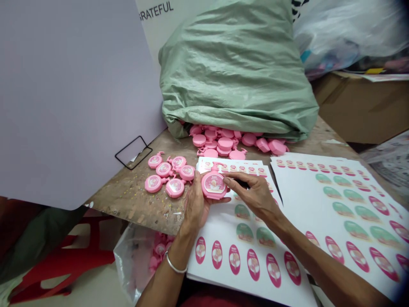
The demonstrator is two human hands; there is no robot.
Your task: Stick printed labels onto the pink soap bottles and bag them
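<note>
A pink plastic toy pump bottle (214, 184) stands upright above the sticker sheets, with a round picture sticker on its front. My left hand (200, 198) is closed around its left side and underside. At its right edge, my right hand (252, 189) has thumb and index finger pressed against the bottle near the sticker's border. Something dark shows beneath the right fingers, too hidden to name. Under both hands lies a white sticker sheet (220, 230) with pink ovals and green shapes. Several stickered pink bottles (171, 170) lie to the left.
A large green sack (236, 72) sits at the back, with plain pink bottles (225, 143) spilling from it. More sticker sheets (297, 204) lie at right. A clear bag (134, 256) with pink pieces hangs below the table edge, near a red stool (64, 260). A black wire frame (133, 152) is at left.
</note>
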